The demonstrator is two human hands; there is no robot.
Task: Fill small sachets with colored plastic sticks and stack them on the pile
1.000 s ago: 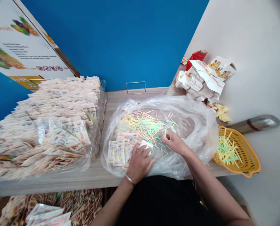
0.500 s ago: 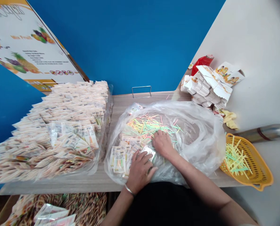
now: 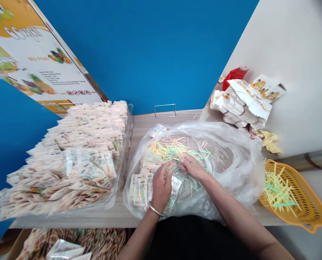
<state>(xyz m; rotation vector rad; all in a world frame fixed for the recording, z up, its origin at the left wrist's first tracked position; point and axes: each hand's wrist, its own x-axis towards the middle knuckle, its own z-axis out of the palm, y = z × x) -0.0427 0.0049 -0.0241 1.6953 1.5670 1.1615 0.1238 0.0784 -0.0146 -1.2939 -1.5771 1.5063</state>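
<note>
Two bare hands meet over a crumpled sheet of clear plastic point(image 3: 231, 162) spread on the pale wooden tabletop point(image 3: 142, 124). The left hand point(image 3: 161, 187), with a thin silver bangle point(image 3: 156, 210) at the wrist, has its fingers curled narrowly together, tips pointing toward the right hand point(image 3: 193, 168). The right hand's fingers are bent down onto a scatter of thin pastel sticks in pink, green and yellow point(image 3: 174, 150), which lies in the middle of the plastic. The fingertips of both hands nearly touch above the near edge of the sticks, but whether either pinches a stick cannot be told. A small clear printed sachet point(image 3: 175, 185) lies partly under the left hand on its right side, and a short row of like sachets point(image 3: 139, 186) sits just left of that hand. To the far left stands a large heap of the same sachets inside a clear bag point(image 3: 77, 159). At the right edge an orange perforated plastic basket point(image 3: 312, 213) holds more sticks, well apart from the hands. A pile of white folded cartons point(image 3: 244, 104) rests at the back right, and a small wire stand point(image 3: 165, 110) stands against the blue wall point(image 3: 150, 54).
</note>
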